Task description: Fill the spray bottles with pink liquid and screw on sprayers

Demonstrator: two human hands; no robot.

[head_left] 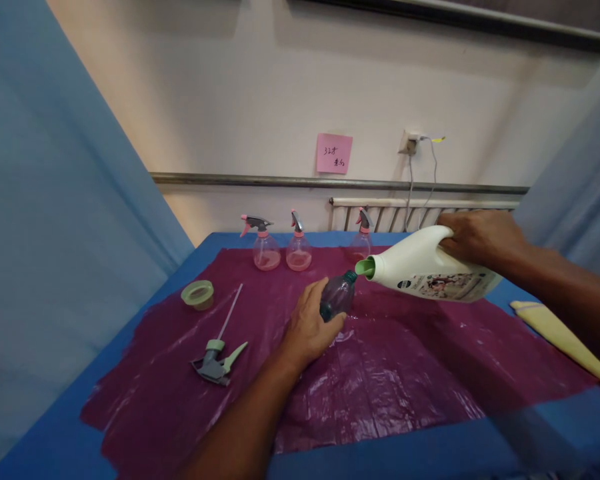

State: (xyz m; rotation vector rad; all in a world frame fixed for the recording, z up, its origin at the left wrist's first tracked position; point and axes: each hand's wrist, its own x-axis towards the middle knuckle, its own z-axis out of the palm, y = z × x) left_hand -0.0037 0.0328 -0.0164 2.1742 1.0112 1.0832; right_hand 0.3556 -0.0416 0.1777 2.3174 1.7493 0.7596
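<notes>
My left hand [307, 327] is wrapped round a clear spray bottle [339, 297] with a green neck, its trigger head off. The bottle leans to the right. My right hand [475, 233] grips the handle of a large white detergent jug [420, 267], tipped on its side. The jug's green spout [365, 268] is right by the bottle's open mouth; whether liquid is flowing I cannot make out. On the left lies a grey and green spray trigger head [214, 363] with its dip tube. A pale green cap [198, 295] rests beyond it.
Pink-topped spray bottles stand at the back: one at left [266, 247], one beside it [299, 247], another [361, 240] behind the spout. Purple plastic sheeting [380, 373] covers the blue table [370, 463]. A yellow cloth [565, 333] lies at right. Blue curtains [55, 200] flank the table.
</notes>
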